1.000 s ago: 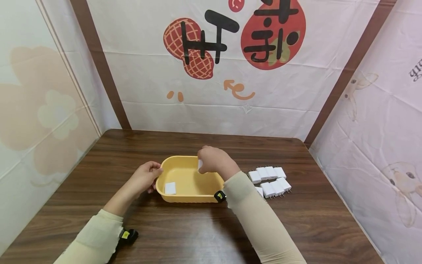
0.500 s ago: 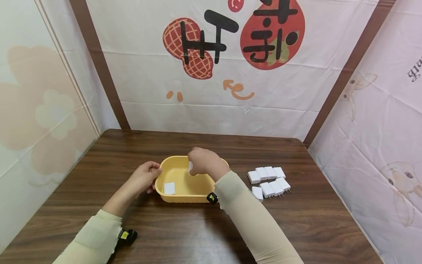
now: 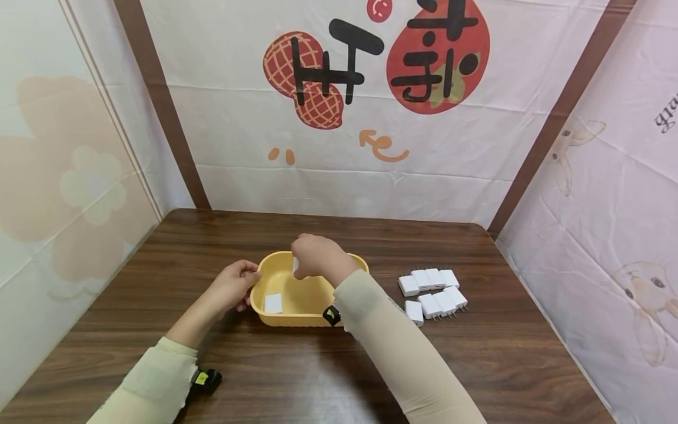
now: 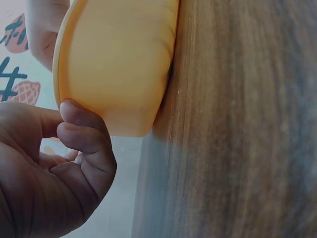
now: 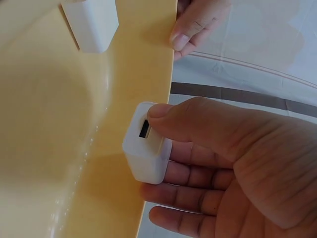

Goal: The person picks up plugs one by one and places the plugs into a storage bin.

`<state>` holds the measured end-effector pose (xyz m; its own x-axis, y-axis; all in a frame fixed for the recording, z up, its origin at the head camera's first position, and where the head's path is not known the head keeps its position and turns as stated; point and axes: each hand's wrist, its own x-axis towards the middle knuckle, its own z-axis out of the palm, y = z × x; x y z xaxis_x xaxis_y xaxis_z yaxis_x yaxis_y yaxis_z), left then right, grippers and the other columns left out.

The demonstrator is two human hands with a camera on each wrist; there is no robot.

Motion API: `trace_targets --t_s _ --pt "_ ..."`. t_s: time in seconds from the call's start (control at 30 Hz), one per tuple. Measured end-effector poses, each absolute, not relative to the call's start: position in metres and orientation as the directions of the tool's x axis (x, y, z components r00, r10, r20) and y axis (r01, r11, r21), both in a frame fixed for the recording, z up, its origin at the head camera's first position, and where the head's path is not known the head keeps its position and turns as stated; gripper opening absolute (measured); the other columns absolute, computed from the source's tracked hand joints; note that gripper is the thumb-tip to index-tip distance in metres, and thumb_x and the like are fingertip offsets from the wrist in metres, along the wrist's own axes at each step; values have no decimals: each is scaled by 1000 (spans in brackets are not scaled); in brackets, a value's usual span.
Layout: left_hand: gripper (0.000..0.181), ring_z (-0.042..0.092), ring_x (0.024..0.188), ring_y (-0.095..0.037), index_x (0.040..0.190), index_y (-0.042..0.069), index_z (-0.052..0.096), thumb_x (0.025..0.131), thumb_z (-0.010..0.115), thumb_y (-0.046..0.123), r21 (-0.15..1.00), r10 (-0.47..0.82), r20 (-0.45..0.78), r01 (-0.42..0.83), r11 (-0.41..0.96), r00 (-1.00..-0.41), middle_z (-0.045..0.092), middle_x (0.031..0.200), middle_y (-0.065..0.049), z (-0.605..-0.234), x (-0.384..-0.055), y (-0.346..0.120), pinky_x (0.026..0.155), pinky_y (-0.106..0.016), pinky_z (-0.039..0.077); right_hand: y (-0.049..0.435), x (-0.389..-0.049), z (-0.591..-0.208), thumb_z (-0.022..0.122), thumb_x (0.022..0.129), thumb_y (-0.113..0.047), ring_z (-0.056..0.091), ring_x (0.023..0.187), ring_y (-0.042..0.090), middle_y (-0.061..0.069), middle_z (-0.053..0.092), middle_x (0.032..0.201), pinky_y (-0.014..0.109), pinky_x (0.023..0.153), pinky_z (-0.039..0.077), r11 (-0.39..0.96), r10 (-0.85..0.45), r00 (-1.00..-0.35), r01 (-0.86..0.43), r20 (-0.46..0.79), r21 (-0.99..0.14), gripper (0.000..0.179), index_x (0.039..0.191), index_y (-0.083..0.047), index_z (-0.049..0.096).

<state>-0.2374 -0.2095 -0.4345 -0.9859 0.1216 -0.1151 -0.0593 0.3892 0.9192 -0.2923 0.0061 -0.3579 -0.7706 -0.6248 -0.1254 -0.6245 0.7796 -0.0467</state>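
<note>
My left hand point(image 3: 231, 285) grips the left end of a yellow plastic basin point(image 3: 302, 320), thumb at the rim and curled fingers against the outer wall. Over the basin's far side, my right hand point(image 3: 319, 257) pinches a white USB charger point(image 5: 146, 144) between thumb and fingers; its port shows in the right wrist view. Another white charger point(image 3: 273, 303) lies inside the basin at the near left corner.
On the table to the right of the basin lie several white chargers point(image 3: 430, 303) in two rough rows, prongs showing on some. The brown wooden table point(image 3: 296, 377) ends at a printed cloth backdrop point(image 3: 339, 188).
My right hand has moved left over the basin with the charger in its fingers. A charger at the near end of the rows has come into view from behind the forearm. My left hand stays put.
</note>
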Motion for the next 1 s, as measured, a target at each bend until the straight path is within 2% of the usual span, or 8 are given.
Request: trace_targets --t_s 0.33,0.67,1.0 --pt "36 53 56 -14 133 -8 44 108 49 17 920 115 -123 -70 386 -986 58 85 -10 -435 -239 -209 44 -28 46 -4 -297 -362 76 90 -22 53 74 13 -3 59 95 28 63 47 783 -622 -768 -615 -150 -98 13 89 -18 64" --pt "37 53 56 -15 134 -9 44 108 49 18 919 127 -121 -63 389 -984 57 81 -9 -435 -237 -209 44 -29 46 -20 -298 -364 79 91 -30 56 78 12 -5 61 96 29 67 50 787 -613 -770 -615 -176 -51 18 93 -19 65" --pt "38 53 56 -15 134 -10 43 108 49 16 926 137 -116 -57 374 -984 58 85 -11 -434 -237 -210 44 -28 45 -32 -295 -366 78 91 -28 56 79 11 -7 60 94 27 67 50 782 -617 -765 -621 -186 -43 16 95 -20 64"
